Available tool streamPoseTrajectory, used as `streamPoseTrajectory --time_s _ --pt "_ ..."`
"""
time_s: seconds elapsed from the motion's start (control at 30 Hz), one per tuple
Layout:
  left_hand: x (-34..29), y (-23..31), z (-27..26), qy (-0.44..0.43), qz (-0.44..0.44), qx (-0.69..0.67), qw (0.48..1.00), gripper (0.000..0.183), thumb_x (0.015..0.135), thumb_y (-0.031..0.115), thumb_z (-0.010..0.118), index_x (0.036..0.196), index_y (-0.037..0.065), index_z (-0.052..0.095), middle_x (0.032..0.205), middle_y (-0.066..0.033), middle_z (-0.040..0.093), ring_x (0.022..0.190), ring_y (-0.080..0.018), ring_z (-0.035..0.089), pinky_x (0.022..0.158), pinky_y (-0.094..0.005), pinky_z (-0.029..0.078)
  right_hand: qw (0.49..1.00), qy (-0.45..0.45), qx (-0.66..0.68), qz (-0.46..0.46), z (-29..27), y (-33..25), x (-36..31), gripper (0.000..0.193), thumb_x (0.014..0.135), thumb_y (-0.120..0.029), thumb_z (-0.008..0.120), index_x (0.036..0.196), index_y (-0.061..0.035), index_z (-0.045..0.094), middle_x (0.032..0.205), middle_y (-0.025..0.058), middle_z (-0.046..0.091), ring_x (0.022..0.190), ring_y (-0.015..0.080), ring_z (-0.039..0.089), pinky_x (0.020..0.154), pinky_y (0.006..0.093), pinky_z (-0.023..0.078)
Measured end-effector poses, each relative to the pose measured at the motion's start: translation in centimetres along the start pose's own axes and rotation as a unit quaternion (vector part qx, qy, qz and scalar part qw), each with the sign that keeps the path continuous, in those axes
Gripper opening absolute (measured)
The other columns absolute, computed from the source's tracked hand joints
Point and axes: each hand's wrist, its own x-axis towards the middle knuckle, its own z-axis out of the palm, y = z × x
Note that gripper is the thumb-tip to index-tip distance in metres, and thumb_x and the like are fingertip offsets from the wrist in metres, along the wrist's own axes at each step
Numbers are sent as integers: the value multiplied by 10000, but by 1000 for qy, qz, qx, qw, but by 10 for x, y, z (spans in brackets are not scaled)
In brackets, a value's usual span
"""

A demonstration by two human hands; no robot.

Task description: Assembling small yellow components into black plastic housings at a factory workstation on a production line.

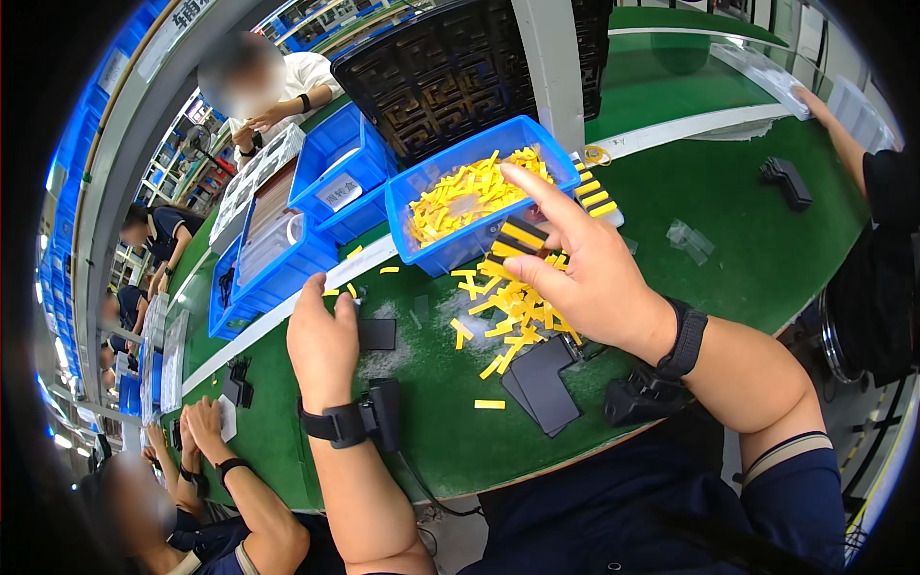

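My right hand (609, 287) holds a black-and-yellow striped piece (518, 240), with the thumb against it and the index finger stretched out above. Beneath that hand lies a loose pile of small yellow strips (517, 311) on the green table (446, 422). My left hand (324, 345) is open, fingers and thumb apart, beside a small dark rectangular piece (377, 334). Flat dark-grey L-shaped pieces (548, 383) lie overlapped near the front edge. A blue bin (436, 254) full of yellow strips stands just beyond my right hand; another striped stack (596, 198) shows at its right.
Blue bins (355, 206) stand at the back left, before a black lattice panel (441, 81). A grey post (551, 67) rises behind the strip bin. A black part (786, 182) and clear plastic scraps (690, 240) lie right. Co-workers sit left, across and right.
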Motion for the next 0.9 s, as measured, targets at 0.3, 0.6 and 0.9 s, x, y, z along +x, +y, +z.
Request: streamPoseTrajectory --time_s 0.3,0.6,0.9 --pt "-38 81 2 -163 106 -464 864 190 794 15 619 980 11 581 831 -24 592 726 -82 555 652 -209 451 998 -43 44 19 3 8 -3 170 735 -50 644 898 -2 637 772 103 644 702 189 637 643 296 493" --pt "-30 50 31 -299 13 -316 901 142 764 24 645 890 14 578 752 -6 558 636 -91 517 573 -235 435 992 23 121 41 -5 6 3 177 768 2 633 938 48 633 876 62 631 763 86 571 690 225 476" --pt "-73 112 -4 -254 367 -141 884 663 556 290 809 1091 -3 549 848 -142 550 786 -304 547 747 -398 456 996 43 -18 -80 -5 8 4 144 743 -40 619 868 25 648 801 134 632 721 219 618 655 296 483"
